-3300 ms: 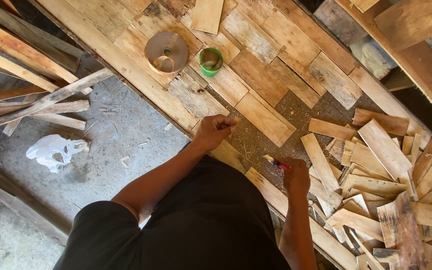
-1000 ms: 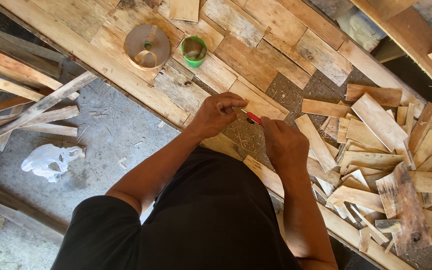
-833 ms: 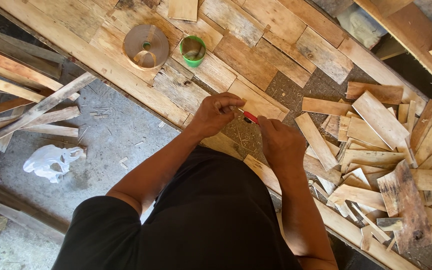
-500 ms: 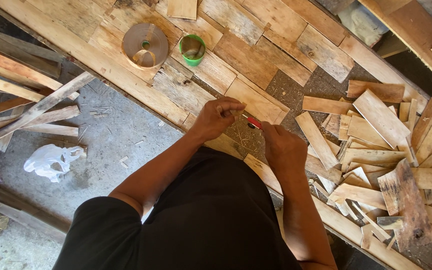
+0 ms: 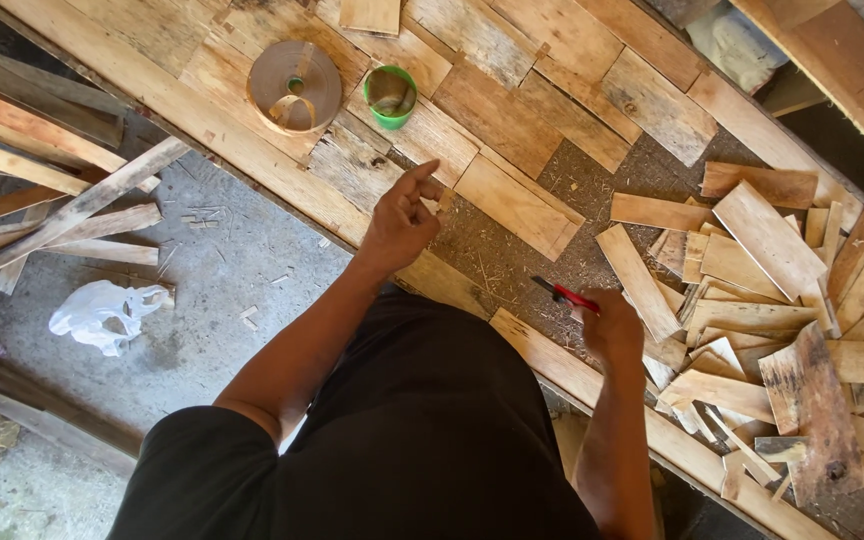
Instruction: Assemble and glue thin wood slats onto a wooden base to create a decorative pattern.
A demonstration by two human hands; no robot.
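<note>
Here the right hand, just right of centre, is closed around a red tool, likely a cutter or pen; the exact kind cannot be told. The long axis of the tool runs diagonally, its dark tip pointing toward the upper left of the frame and its rear end hidden in the fist. The tip hangs over a bare patch of chipboard strewn with fibres. The left hand, at centre, is raised with the index finger extended toward the top of the frame and the other fingers curled; a small wood chip sits at its fingertips, though whether it is pinched cannot be told. Above and right of this hand lies a plank, its long axis running from upper left to lower right. At upper centre stands a green cup, and just left of it a tape roll lies flat. A pile of offcuts fills the right side, close to the right hand. In the left of the frame, long slats lie on the concrete floor, with a white bag below them.
</note>
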